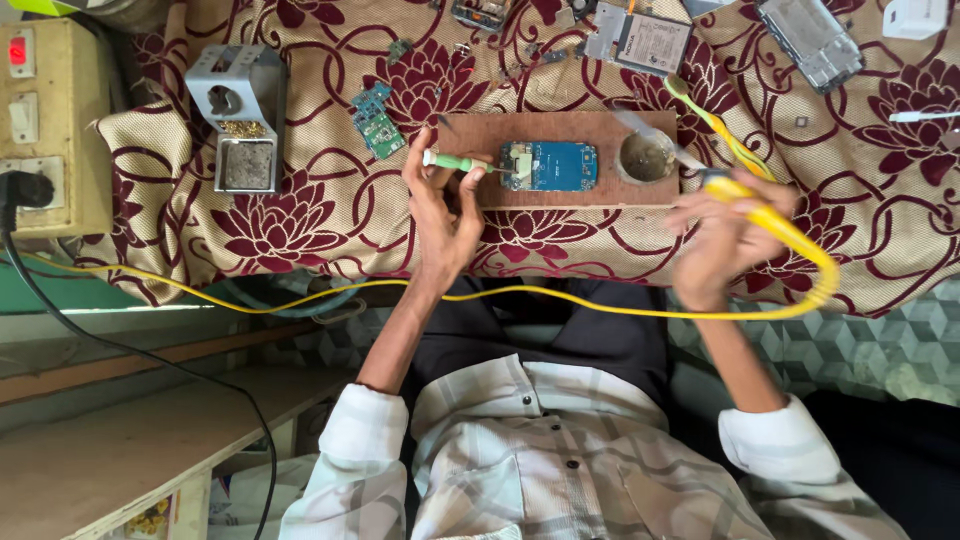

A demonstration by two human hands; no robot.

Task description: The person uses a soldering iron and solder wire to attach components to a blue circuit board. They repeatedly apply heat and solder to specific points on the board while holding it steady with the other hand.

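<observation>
- A blue phone circuit board [548, 166] lay flat on a small wooden work block [470, 190], the block keeping it raised off the cloth and giving a firm surface to work on.
- The left hand [440, 205] had its fingers [462, 190] closed round a green-handled tool [455, 161], held level so that its thin tip met the left edge of the board.
- The right hand [722, 235], blurred, gripped the yellow handle of a soldering iron [745, 190] just off the block's right end; its yellow cord [300, 297] looped across the person's lap, leaving the wrist slack to move.
- A round tin of paste, probably flux [647, 156], sat in the block's right end, near the iron.
- A metal soldering-iron stand [243, 115] with brass wool stood to the left on the maroon flowered cloth [300, 215] that covered the desk, well clear of the board.
- A spare green circuit board [377, 122], phone frames [810, 40] and other parts lay scattered along the far side.
- A switchboard [40, 120] with a black plug sat at the left edge.
</observation>
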